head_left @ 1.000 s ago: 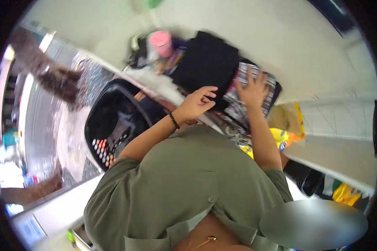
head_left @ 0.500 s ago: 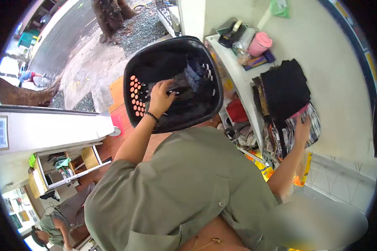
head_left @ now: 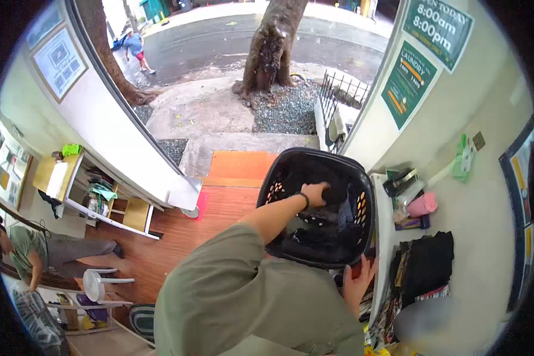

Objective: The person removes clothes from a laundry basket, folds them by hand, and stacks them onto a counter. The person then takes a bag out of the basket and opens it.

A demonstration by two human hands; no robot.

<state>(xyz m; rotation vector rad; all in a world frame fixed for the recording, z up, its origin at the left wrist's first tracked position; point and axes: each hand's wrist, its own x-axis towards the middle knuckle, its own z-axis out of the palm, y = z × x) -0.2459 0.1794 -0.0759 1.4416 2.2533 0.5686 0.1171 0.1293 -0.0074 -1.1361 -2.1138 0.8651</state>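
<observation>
A black plastic laundry basket (head_left: 371, 193) with a slotted wall is in front of me, dark clothes (head_left: 314, 234) lying loose inside. A bluish-grey garment (head_left: 345, 215) rests against its right side. My left hand (head_left: 315, 194), a dark beaded bracelet on the wrist, reaches down into the basket. Its fingers are curled at the dark cloth; what they hold, if anything, is lost against the black. My right hand (head_left: 357, 285) is just outside the near right corner, fingers apart and tips close to the rim. Whether they touch it I cannot tell.
To the right, a white shelf (head_left: 384, 222) bears a pink cup (head_left: 422, 204) and a stack of folded clothes (head_left: 426, 267). An open doorway leads outside past an orange mat (head_left: 241, 164). Another person (head_left: 32, 249) is at far left, by a white stool (head_left: 95, 286).
My right hand has left the folded clothes on the shelf and come to the basket's near right corner. My left hand stays inside the basket. The view has swung up towards the doorway.
</observation>
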